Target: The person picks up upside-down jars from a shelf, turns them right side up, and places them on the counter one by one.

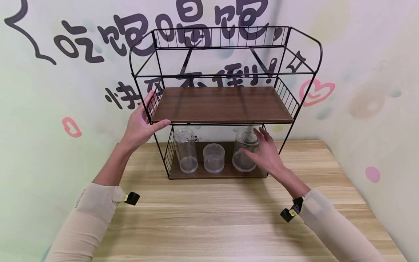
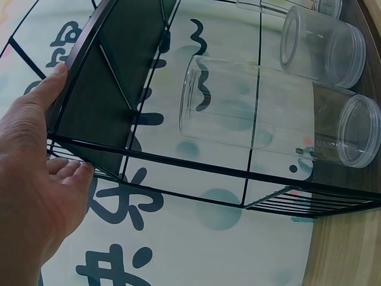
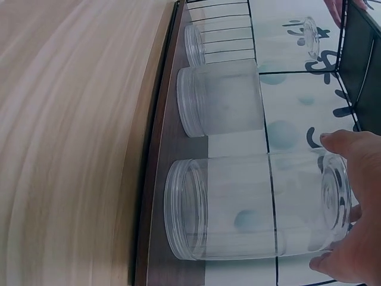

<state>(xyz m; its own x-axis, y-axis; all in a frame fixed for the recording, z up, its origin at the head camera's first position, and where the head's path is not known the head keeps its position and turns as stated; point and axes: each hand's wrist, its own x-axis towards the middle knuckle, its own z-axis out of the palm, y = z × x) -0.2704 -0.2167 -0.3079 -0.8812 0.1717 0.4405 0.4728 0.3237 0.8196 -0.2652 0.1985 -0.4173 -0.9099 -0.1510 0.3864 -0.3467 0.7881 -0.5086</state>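
My left hand [image 1: 139, 125] grips the left side of a two-tier black wire shelf rack [image 1: 226, 76], the thumb along the front edge of its upper brown board [image 1: 222, 103] and the fingers behind the side wires. My right hand [image 1: 266, 154] is spread around the upper end of the right-hand clear jar [image 3: 250, 208], thumb on one side, fingers on the other. That jar stands upside down, lid at the bottom, on the lower board [image 1: 229, 174]. Beside it are a short clear jar [image 1: 214, 158] and a tall, slim one [image 2: 238, 107], both lid down too.
The rack stands on a light wood table [image 1: 209, 218], close to a wall [image 1: 360, 91] with black lettering and coloured shapes. The rack's top level is a wire frame with a raised rail [image 1: 222, 47] and open gaps. Side wire panels [image 1: 288, 96] close off both ends.
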